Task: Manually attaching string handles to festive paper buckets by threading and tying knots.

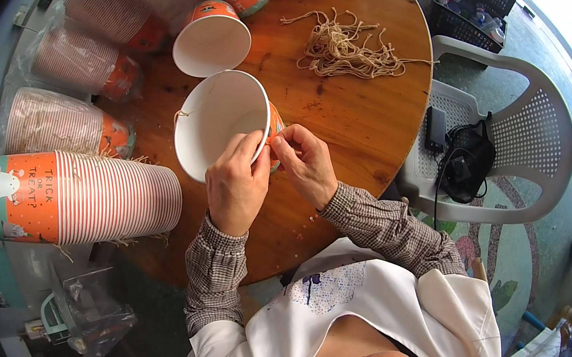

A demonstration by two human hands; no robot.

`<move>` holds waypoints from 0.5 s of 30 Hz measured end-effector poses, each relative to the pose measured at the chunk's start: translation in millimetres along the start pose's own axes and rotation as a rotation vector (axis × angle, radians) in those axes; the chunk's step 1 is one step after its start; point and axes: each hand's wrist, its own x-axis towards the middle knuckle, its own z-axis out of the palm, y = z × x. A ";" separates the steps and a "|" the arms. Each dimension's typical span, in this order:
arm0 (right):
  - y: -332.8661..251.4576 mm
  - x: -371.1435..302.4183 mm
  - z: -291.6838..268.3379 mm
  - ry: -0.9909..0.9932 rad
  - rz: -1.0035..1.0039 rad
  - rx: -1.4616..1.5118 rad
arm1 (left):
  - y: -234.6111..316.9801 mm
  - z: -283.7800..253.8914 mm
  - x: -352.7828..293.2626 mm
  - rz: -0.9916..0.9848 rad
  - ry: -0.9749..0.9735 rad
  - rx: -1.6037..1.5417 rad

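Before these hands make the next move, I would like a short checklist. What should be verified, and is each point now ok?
1. Left hand steadies the bucket: ok, it grips the rim on the near right side.
2. Right hand in position: ok, its fingertips are beside the rim, close to the left hand.
3. Handle cord at the bucket's left side: ok, a piece shows at the rim.
4. Cord end secured at the right: cannot tell, the fingers cover that spot.
5. Spare cords sorted: not ok, they lie tangled on the table.
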 end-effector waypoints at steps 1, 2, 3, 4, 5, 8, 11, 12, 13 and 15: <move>-0.3 0.1 0.2 -0.005 0.002 -0.004 | 0.1 0.2 -0.1 0.000 0.000 0.000; -0.9 -0.2 0.8 -0.006 0.002 -0.004 | 0.2 0.4 -0.6 -0.007 0.000 -0.001; -1.9 -0.6 1.5 -0.006 -0.002 0.015 | 0.4 0.4 -0.9 -0.013 -0.001 -0.002; -2.5 -0.9 2.1 -0.007 -0.005 0.034 | 0.5 0.0 -1.0 -0.014 -0.001 -0.002; -2.3 -0.7 2.1 -0.007 -0.006 0.034 | 0.9 -0.4 -0.9 -0.015 0.005 -0.011; -2.2 0.4 3.0 -0.015 0.029 0.076 | 1.8 -1.9 -0.7 -0.024 0.000 -0.027; -3.0 0.9 5.4 0.010 -0.021 0.104 | 0.8 -5.7 -1.1 -0.012 -0.026 -0.083; -3.5 0.8 5.7 0.005 -0.010 0.129 | -0.2 -7.6 -1.6 0.007 -0.042 -0.132; -3.6 0.9 6.0 -0.001 0.002 0.154 | 0.7 -10.8 -1.3 0.006 -0.041 -0.131; 11.0 2.7 3.7 0.022 -0.041 0.120 | 5.1 -17.1 1.9 -0.077 -0.146 -0.262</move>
